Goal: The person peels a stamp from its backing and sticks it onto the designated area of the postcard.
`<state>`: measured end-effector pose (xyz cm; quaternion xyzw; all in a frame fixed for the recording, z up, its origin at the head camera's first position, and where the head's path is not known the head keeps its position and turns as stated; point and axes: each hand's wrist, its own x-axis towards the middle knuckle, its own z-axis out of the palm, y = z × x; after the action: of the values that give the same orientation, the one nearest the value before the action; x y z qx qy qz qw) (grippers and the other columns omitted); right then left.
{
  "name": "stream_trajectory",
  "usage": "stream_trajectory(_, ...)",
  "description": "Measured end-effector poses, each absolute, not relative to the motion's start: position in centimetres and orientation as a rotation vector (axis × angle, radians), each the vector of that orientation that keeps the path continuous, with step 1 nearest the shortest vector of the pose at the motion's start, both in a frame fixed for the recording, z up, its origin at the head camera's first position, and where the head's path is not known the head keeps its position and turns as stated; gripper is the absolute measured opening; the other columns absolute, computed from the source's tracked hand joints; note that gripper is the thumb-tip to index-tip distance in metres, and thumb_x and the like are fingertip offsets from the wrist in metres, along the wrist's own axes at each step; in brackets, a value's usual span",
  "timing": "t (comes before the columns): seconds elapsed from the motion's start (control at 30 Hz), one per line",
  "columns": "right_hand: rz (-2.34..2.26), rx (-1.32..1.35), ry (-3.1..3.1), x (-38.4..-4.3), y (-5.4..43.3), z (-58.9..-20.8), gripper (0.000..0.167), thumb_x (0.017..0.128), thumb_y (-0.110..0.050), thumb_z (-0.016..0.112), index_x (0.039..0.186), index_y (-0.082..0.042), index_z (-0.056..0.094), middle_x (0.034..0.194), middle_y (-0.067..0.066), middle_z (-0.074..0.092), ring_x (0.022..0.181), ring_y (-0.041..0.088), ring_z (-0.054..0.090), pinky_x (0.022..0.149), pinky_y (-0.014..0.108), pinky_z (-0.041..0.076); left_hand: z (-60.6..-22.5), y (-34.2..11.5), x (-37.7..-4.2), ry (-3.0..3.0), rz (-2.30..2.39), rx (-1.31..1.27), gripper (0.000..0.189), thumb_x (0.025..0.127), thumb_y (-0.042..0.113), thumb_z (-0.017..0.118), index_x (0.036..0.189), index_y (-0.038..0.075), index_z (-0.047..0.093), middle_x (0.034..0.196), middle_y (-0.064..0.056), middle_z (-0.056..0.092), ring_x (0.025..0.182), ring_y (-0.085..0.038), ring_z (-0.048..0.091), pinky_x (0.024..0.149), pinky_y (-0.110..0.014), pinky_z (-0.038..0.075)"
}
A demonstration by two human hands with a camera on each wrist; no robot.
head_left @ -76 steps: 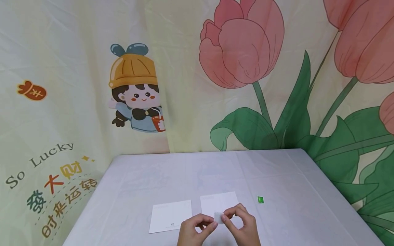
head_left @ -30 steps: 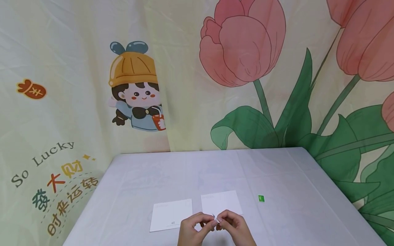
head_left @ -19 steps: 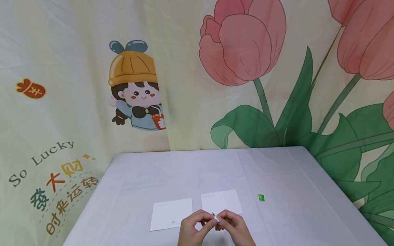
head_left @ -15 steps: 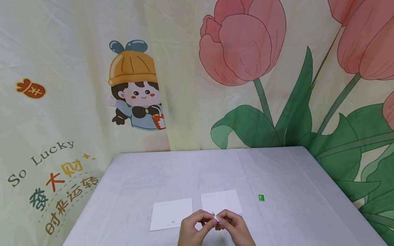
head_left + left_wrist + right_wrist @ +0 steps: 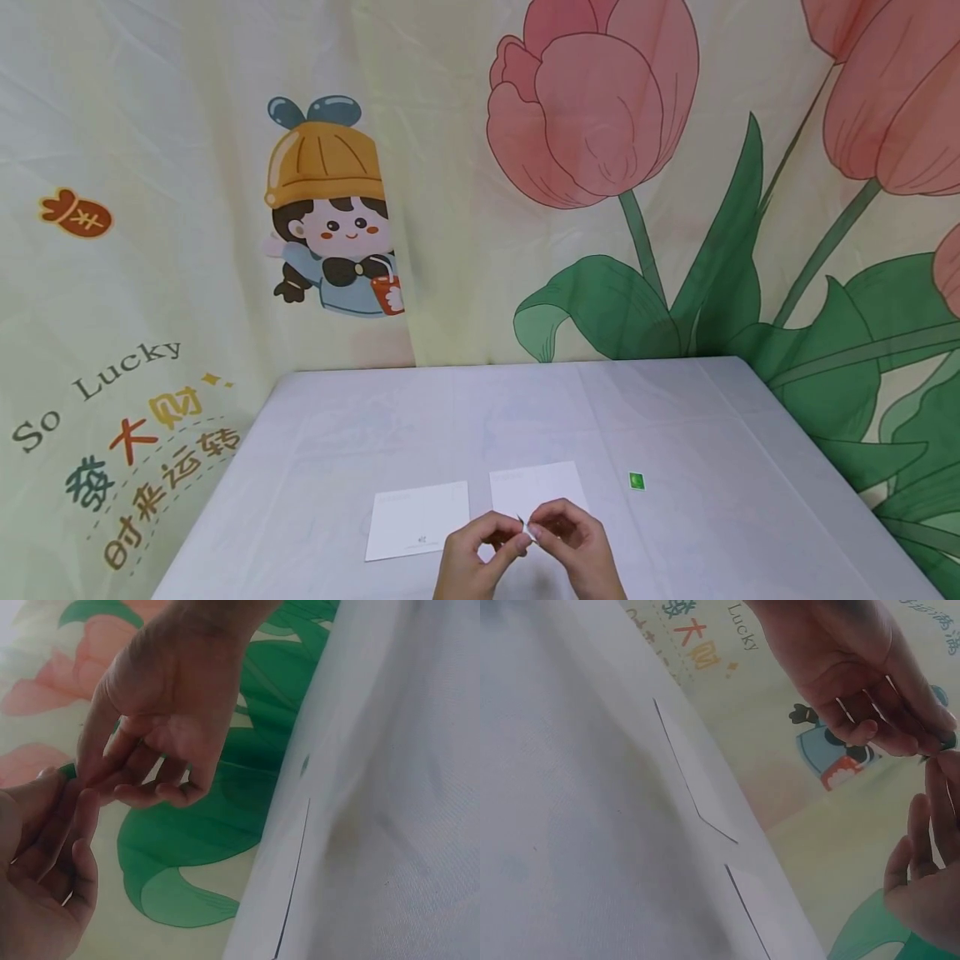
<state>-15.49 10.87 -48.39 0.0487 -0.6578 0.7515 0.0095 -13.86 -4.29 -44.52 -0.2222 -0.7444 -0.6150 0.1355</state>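
Note:
In the head view my left hand (image 5: 476,554) and right hand (image 5: 577,542) meet at the fingertips low in the middle. Between them, thumbs and forefingers pinch a small stamp-like sticker (image 5: 527,531), tilted nearly edge-on. It shows white there, while a dark green side of the sticker (image 5: 68,770) peeks out in the left wrist view. Fingertips hide most of it. Both hands are raised over the table. Behind them lie two white postcard-like cards, the left card (image 5: 416,517) with small print near its bottom edge and the right card (image 5: 536,487) partly covered by my right hand.
A small green stamp-like piece (image 5: 637,481) lies flat on the table, right of the cards. White cloth covers the table (image 5: 360,425). A printed curtain (image 5: 450,208) with tulips and a cartoon figure hangs right behind its far edge.
Earlier the sticker showed its pale face flat between the hands; it has since turned edge-on as the fingertips came together. In the last half second my right hand's knuckles rose slightly.

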Motion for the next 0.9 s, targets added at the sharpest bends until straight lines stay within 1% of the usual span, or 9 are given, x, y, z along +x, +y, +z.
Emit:
stream_trajectory(0.1,2.371,0.179,-2.065,-15.44,10.95,-48.21,0.027,0.085,-0.011,0.066,0.099,0.011,0.060,0.089,0.006,0.063,0.085,0.018,0.059,0.077,0.030,0.048,-44.49,-4.33,-13.80,-2.164,-1.787,-0.635,0.005,0.080,0.000,0.068,0.078,0.002,0.063,0.065,-0.007,0.064,0.055,-0.012,0.059,0.052,-0.025,0.048)
stream_trajectory(0.17,2.381,0.180,-2.085,-15.43,11.06,-48.12,0.030,0.086,-0.013,0.064,0.101,0.012,0.060,0.090,0.004,0.065,0.086,0.015,0.059,0.079,0.030,0.047,-44.45,-4.35,-13.79,-2.167,-1.782,-0.623,0.006,0.079,-0.001,0.068,0.078,0.002,0.063,0.064,-0.006,0.064,0.055,-0.011,0.058,0.052,-0.025,0.048)
stream_trajectory(0.27,2.394,0.190,-2.084,-15.37,11.16,-48.08,0.031,0.088,-0.014,0.062,0.102,0.013,0.059,0.090,0.001,0.065,0.086,0.013,0.058,0.081,0.029,0.046,-44.43,-4.38,-13.78,-2.167,-1.776,-0.611,0.007,0.079,-0.002,0.069,0.078,0.003,0.063,0.064,-0.006,0.064,0.054,-0.014,0.059,0.052,-0.025,0.048)
stream_trajectory(0.37,2.378,0.214,-2.064,-15.26,11.07,-48.19,0.028,0.087,-0.010,0.063,0.100,0.014,0.059,0.089,0.002,0.066,0.086,0.015,0.059,0.080,0.030,0.046,-44.38,-4.42,-13.75,-2.175,-1.780,-0.594,0.006,0.079,0.000,0.069,0.078,0.004,0.064,0.064,-0.005,0.064,0.055,-0.011,0.058,0.052,-0.024,0.048)
stream_trajectory(0.53,2.316,0.225,-2.055,-15.20,10.78,-48.55,0.020,0.084,-0.006,0.065,0.096,0.010,0.061,0.087,0.004,0.065,0.084,0.017,0.059,0.078,0.031,0.045,-44.54,-4.54,-13.78,-2.173,-1.758,-0.606,0.005,0.080,0.002,0.069,0.078,0.004,0.064,0.064,-0.005,0.063,0.056,-0.005,0.056,0.052,-0.024,0.048)
stream_trajectory(0.7,2.302,0.213,-2.073,-15.33,10.66,-48.79,0.022,0.085,-0.008,0.064,0.097,0.011,0.061,0.086,0.004,0.065,0.083,0.017,0.059,0.077,0.031,0.045,-44.93,-4.61,-13.89,-2.154,-1.724,-0.635,0.006,0.080,0.001,0.068,0.078,0.004,0.064,0.063,-0.003,0.063,0.057,-0.004,0.056,0.051,-0.024,0.048)
stream_trajectory(0.9,2.310,0.203,-2.101,-15.46,10.71,-48.87,0.026,0.087,-0.012,0.063,0.097,0.012,0.061,0.088,0.003,0.065,0.083,0.016,0.059,0.076,0.029,0.047,-45.11,-4.64,-13.98,-2.168,-1.720,-0.611,0.007,0.080,0.000,0.069,0.078,0.005,0.064,0.064,-0.001,0.063,0.057,-0.004,0.057,0.051,-0.024,0.048)
